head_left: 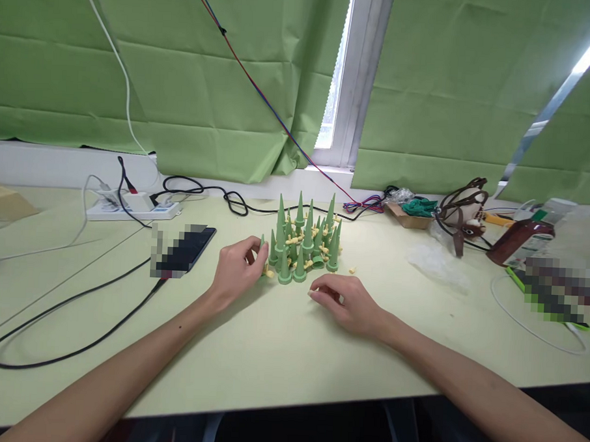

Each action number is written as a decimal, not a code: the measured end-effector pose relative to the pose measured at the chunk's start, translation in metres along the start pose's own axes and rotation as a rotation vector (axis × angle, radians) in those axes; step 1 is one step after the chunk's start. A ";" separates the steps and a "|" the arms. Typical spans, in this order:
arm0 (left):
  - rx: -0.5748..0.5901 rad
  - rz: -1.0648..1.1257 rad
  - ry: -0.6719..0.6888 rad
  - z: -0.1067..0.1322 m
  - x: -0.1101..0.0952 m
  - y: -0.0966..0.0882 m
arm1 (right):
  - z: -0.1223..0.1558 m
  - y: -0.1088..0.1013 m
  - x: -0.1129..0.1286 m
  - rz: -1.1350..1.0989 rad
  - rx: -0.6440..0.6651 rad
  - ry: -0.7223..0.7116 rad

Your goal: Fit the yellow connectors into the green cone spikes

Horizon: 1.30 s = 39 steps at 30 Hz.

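Observation:
A tight group of green plastic cones (285,269) stands upright on the table, taller ones at the back, with small pale yellow pieces (292,240) among and on them. My left hand (239,269) is at the group's left edge, thumb and fingers closed around a green cone (262,240) whose tip shows above the thumb. My right hand (347,303) hovers or rests just in front of the group, fingers loosely bent and nothing visible in them. Near it lies a loose yellow piece (352,270).
A phone (191,250) on a black cable lies at left, before a white power strip (134,207). Along the right are a cardboard box (406,217), clear plastic wrap (437,265), a dark red bottle (521,242) and a green-edged device (548,300). Green curtains (222,100) hang behind.

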<state>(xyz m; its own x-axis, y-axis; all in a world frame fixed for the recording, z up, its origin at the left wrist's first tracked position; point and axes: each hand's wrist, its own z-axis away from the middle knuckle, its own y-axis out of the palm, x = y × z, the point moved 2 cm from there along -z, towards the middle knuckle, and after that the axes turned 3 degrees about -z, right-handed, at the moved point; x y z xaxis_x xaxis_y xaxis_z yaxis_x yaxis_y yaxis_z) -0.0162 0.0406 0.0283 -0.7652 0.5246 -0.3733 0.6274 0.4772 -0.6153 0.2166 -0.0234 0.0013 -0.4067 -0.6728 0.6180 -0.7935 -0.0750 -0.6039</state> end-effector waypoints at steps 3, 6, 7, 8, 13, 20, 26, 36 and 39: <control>0.018 -0.028 0.022 0.001 0.002 0.004 | 0.000 -0.001 0.000 0.005 0.001 -0.010; 0.026 -0.023 0.035 0.002 0.002 0.006 | -0.001 -0.002 0.001 0.014 0.000 -0.015; 0.027 -0.017 0.036 0.002 0.002 0.006 | -0.001 -0.002 0.001 0.019 -0.003 -0.018; 0.030 -0.010 0.038 0.002 0.001 0.006 | -0.002 -0.003 0.000 0.028 -0.010 -0.020; 0.028 -0.008 0.042 0.002 -0.001 0.005 | -0.005 -0.012 -0.008 0.128 -0.117 -0.028; -0.045 0.037 -0.003 0.003 -0.003 0.002 | -0.009 -0.034 -0.025 0.306 -0.363 0.113; -0.347 0.128 0.101 0.004 -0.015 -0.015 | -0.011 -0.038 -0.039 0.349 -0.427 0.232; 0.341 0.188 0.543 0.033 -0.042 0.012 | -0.017 -0.030 -0.052 0.405 -0.251 0.364; 0.462 0.187 0.508 0.036 -0.042 0.016 | -0.018 -0.029 -0.054 0.408 -0.243 0.378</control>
<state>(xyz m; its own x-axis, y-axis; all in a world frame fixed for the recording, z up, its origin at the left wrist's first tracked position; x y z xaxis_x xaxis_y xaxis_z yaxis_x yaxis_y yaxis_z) 0.0209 0.0007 0.0088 -0.4182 0.8858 -0.2012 0.5305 0.0584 -0.8456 0.2534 0.0285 -0.0056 -0.7972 -0.3005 0.5236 -0.6021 0.3338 -0.7253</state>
